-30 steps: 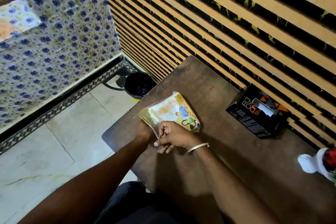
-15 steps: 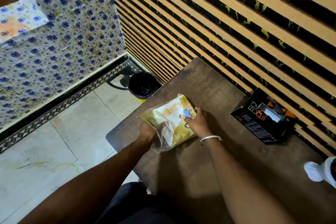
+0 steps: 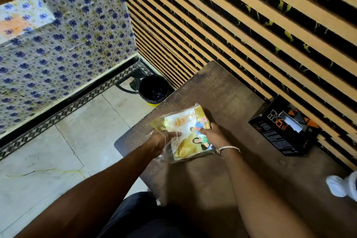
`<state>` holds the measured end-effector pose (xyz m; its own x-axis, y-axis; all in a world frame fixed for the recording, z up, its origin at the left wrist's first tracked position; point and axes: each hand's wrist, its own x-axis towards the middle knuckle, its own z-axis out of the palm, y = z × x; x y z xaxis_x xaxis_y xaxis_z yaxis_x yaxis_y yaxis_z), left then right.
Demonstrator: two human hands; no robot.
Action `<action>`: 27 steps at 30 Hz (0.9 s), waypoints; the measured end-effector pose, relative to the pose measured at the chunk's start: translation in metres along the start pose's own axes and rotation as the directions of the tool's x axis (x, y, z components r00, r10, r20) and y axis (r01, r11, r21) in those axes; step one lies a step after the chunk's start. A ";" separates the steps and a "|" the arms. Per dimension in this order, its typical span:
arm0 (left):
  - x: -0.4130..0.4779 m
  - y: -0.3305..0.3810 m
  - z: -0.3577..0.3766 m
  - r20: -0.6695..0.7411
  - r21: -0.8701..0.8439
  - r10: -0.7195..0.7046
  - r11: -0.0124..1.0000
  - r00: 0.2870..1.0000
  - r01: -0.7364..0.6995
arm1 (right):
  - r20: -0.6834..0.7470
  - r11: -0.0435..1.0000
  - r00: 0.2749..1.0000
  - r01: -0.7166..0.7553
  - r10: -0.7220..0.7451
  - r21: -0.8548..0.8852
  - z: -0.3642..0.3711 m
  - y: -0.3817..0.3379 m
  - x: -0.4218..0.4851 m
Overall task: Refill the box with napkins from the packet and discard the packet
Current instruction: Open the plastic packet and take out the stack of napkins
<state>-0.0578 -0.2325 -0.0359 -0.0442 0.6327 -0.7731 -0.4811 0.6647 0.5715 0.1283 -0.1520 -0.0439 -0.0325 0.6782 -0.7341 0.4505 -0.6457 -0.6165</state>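
Note:
A yellow and white plastic napkin packet (image 3: 185, 129) with printed cartoon figures lies near the left front edge of the dark wooden table (image 3: 222, 91). My left hand (image 3: 161, 139) grips its near left end, fingers under the clear plastic. My right hand (image 3: 213, 134), a metal bangle on the wrist, holds the packet's right side. A black napkin box (image 3: 278, 131) with orange marks and a white napkin showing in its top slot stands at the right by the wall.
A black-lined bin (image 3: 153, 88) with a yellow base stands on the tiled floor just beyond the table's left edge. A slatted wall runs along the table's far side. A white object (image 3: 340, 185) sits at the table's right edge.
My right hand has moved from the packet's near end to its right side. My left hand has slid further onto the packet, which has turned slightly and lifted at its near end.

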 end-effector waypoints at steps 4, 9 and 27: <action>-0.001 -0.003 -0.001 0.021 0.000 0.052 0.999 0.998 -0.052 | 0.066 0.997 0.997 0.030 -0.035 0.078 -0.004 -0.001 0.001; -0.008 -0.005 -0.002 0.081 -0.016 0.058 0.998 0.995 -0.057 | 0.104 0.990 0.990 0.079 -0.091 0.115 -0.012 -0.001 -0.008; -0.019 0.005 0.001 0.160 0.428 0.321 0.830 0.934 -0.358 | 0.035 0.967 0.990 0.123 -0.134 0.224 -0.019 0.016 -0.016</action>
<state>-0.0588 -0.2412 -0.0181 -0.0555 0.8674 -0.4945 -0.0091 0.4948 0.8690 0.1533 -0.1660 -0.0367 -0.1237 0.7463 -0.6540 0.2321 -0.6190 -0.7503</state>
